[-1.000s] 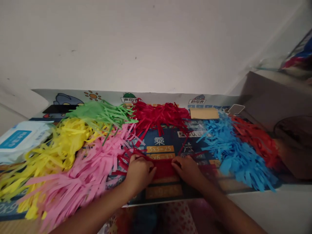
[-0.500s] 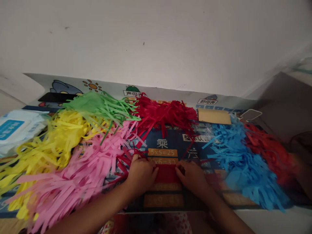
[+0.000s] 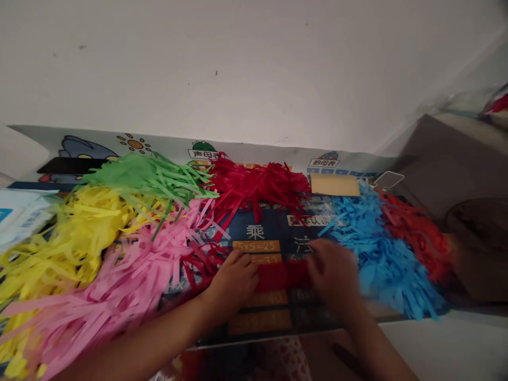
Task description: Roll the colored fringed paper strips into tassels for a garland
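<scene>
A dark red band of fringed tissue paper point(image 3: 282, 275) stretches between my hands, low over the printed mat. My left hand point(image 3: 235, 278) is closed on its left end, fingers curled over it. Loose red strips point(image 3: 204, 262) stick out to the left of that hand. At the band's right end my right hand point(image 3: 333, 267) grips it, thumb and fingers together, somewhat blurred. Farther back lies a heap of red paper strips point(image 3: 262, 182). Pink strips point(image 3: 130, 280) spread to the left of my left hand, and blue strips point(image 3: 381, 248) lie to the right of my right hand.
Yellow strips point(image 3: 79, 233) and green strips point(image 3: 151, 177) cover the left side. A wipes pack point(image 3: 24, 217) sits at the far left, a black flat object point(image 3: 71, 165) behind. Right of centre are a tan card point(image 3: 334, 184) and orange-red strips point(image 3: 416, 227). A wall point(image 3: 238, 95) rises behind.
My right hand has moved right, away from my left, and the red band between them is longer. The whole view has shifted a little to the right.
</scene>
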`<act>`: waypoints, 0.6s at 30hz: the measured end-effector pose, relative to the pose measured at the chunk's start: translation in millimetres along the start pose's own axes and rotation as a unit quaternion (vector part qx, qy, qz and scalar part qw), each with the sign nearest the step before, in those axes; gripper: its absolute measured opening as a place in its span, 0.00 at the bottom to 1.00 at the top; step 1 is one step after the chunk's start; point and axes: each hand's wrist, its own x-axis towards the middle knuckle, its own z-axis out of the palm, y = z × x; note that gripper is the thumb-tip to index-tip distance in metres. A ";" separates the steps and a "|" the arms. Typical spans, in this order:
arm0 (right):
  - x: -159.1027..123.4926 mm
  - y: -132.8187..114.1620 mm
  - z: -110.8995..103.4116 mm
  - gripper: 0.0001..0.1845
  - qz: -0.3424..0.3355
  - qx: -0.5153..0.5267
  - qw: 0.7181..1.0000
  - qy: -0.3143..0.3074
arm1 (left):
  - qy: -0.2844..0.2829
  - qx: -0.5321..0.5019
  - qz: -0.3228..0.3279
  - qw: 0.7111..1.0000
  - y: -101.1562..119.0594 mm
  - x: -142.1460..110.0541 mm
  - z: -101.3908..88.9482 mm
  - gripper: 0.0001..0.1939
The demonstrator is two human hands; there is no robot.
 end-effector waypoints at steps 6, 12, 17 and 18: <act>-23.8 -15.7 29.2 0.16 -0.213 0.090 0.968 -0.100 | -0.039 0.051 0.027 0.998 14.2 -3.0 -11.1 0.13; -10.1 4.8 22.8 0.18 -0.169 0.137 0.970 -0.108 | 0.007 0.036 -0.041 0.998 13.6 -10.8 5.4 0.09; -14.1 -3.1 18.5 0.22 -0.198 0.103 0.968 -0.118 | 0.091 -0.060 -0.100 0.989 6.7 -14.9 13.1 0.08; -14.4 -2.6 21.0 0.21 -0.207 0.086 0.969 -0.108 | 0.100 -0.070 -0.108 0.987 6.4 -15.3 12.3 0.08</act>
